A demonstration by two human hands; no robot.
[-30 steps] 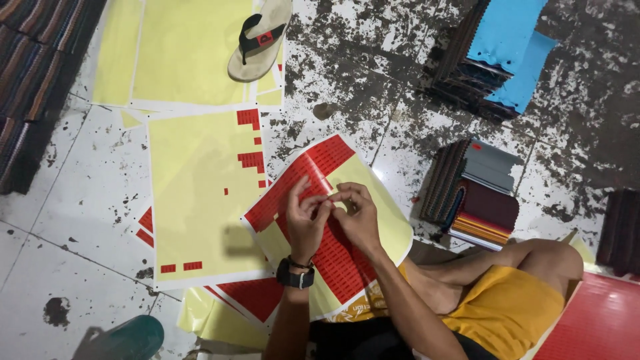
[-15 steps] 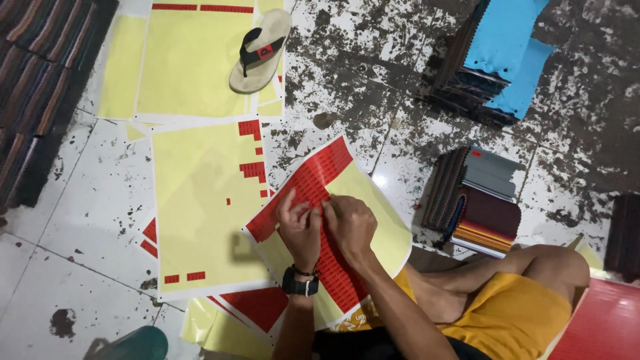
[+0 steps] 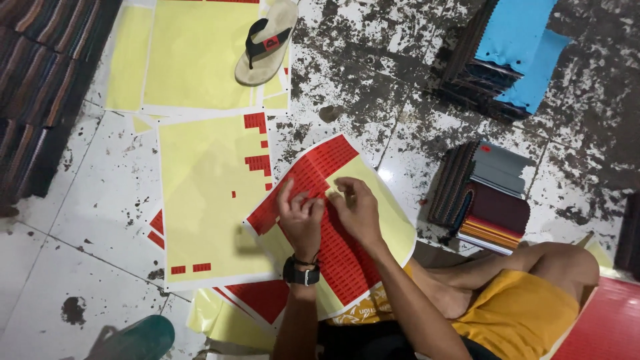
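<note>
Together, left hand (image 3: pixel 301 220), right hand (image 3: pixel 357 210), fingertips pinching on red sticker sheet (image 3: pixel 313 180).

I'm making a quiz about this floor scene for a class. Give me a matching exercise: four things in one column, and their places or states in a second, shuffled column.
Things:
1. flip-flop
2. wristwatch
3. blue cloth
4. red sticker sheet

Places or states:
A. draped over a dark stack, upper right
B. under both hands
C. lying on yellow sheets, top of view
D. on the left wrist

Pairs: 1-C, 2-D, 3-A, 4-B
</note>
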